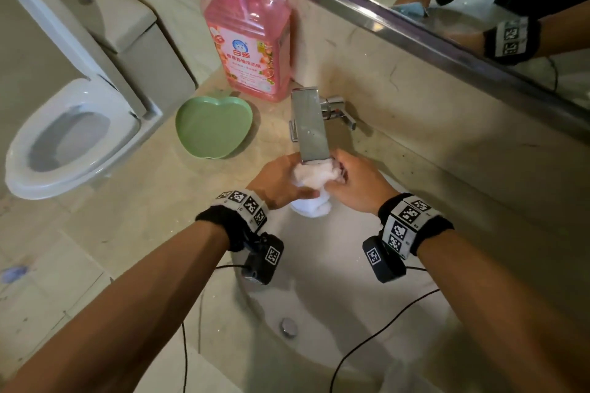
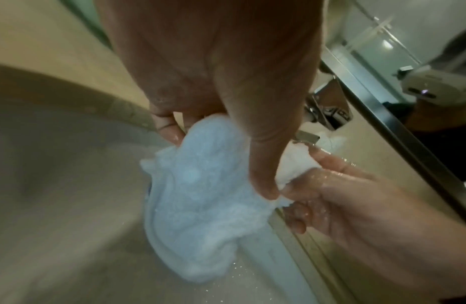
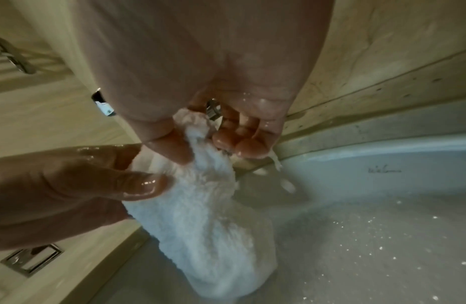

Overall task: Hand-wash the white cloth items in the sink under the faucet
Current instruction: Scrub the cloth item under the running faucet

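Note:
A wet white cloth (image 1: 311,191) (image 2: 205,197) (image 3: 213,222) hangs bunched over the sink basin (image 1: 335,290), directly below the flat chrome faucet spout (image 1: 311,124). My left hand (image 1: 284,182) (image 2: 247,156) pinches its upper part between thumb and fingers. From the other side my right hand (image 1: 354,183) (image 3: 200,148) grips the same bunch, thumb and curled fingers around it. Both hands are wet. Water drips off the right fingers (image 3: 242,144) into the basin. The cloth's lower end dangles free.
A pink pump bottle of detergent (image 1: 247,38) stands behind the faucet on the counter. A green apple-shaped dish (image 1: 214,128) lies left of the spout. A toilet (image 1: 70,134) stands at far left. The drain plug (image 1: 289,327) sits low in the basin. A mirror (image 1: 479,9) runs along the back.

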Demonstrator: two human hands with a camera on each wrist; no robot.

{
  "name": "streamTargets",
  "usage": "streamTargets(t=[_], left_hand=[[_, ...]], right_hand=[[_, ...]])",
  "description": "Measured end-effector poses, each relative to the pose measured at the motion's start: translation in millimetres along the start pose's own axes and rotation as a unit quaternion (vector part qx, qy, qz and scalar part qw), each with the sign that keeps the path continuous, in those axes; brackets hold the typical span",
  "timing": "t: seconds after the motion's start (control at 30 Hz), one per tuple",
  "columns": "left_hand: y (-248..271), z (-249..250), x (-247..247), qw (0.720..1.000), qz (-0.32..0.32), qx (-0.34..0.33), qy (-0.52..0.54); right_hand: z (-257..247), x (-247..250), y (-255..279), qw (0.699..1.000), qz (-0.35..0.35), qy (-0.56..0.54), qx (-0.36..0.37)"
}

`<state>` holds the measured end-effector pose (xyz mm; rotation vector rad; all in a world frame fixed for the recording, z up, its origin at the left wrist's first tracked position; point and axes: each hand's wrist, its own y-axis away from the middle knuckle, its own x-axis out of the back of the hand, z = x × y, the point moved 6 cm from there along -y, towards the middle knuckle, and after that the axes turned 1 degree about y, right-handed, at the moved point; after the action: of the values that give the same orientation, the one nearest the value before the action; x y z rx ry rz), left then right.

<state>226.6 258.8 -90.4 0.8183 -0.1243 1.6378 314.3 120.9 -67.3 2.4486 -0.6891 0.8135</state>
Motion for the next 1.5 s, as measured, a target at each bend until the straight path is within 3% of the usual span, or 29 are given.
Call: streamTargets(t=[0.07,0.27,0.4,0.5,0.6,0.73,0.83,1.0,1.07,1.17,1.23,1.33,1.43,1.5], left_hand=[[-5,7,1,0.997,0.009,0.001,-0.073],[-6,4,9,1.000,-0.012,-0.014,0.005],[1,-3,17,0.999,-0.021,-0.022,0.028],[8,-6,23,0.999,-0.032,-0.041,-0.010],[15,-7,30,0.993,-0.002,-0.062,-0.100],[30,-10,34,0.995,-0.007,-0.068,-0.072],[35,-16,39,0.996,0.030,-0.020,-0.085],[33,-25,42,0.986,0.071,0.128,-0.086],[30,-27,39,0.984,0.061,0.166,-0.008],[29,-23,29,0.965,0.051,0.203,0.157],[29,-13,24,0.953,0.045,0.198,0.225],[27,2,11,0.939,-0.020,0.166,0.300],[23,5,5,0.956,-0.044,0.102,0.271],[17,1,3,0.984,-0.041,0.051,0.163]], right_hand=[[5,4,3,1.000,-0.004,0.017,-0.007],[17,9,4,0.999,0.015,0.045,-0.022],[16,2,-1,0.998,-0.003,-0.045,-0.035],[10,0,-6,0.997,-0.007,-0.064,-0.040],[2,-4,-10,0.999,-0.025,-0.028,-0.033],[-16,-15,-11,0.997,-0.067,-0.035,-0.012],[-21,-17,-15,0.999,-0.023,-0.041,-0.017],[-22,-28,-18,0.995,0.033,0.033,-0.089],[-26,-35,-14,0.994,0.034,0.008,-0.102],[-35,-48,-7,0.995,-0.027,-0.053,-0.078],[-38,-51,-3,0.996,-0.041,-0.063,-0.057],[-30,-43,-4,0.997,0.004,-0.045,-0.057],[-11,-32,-7,0.990,0.033,-0.090,-0.101],[-2,-26,-6,0.979,0.039,-0.156,-0.126]])
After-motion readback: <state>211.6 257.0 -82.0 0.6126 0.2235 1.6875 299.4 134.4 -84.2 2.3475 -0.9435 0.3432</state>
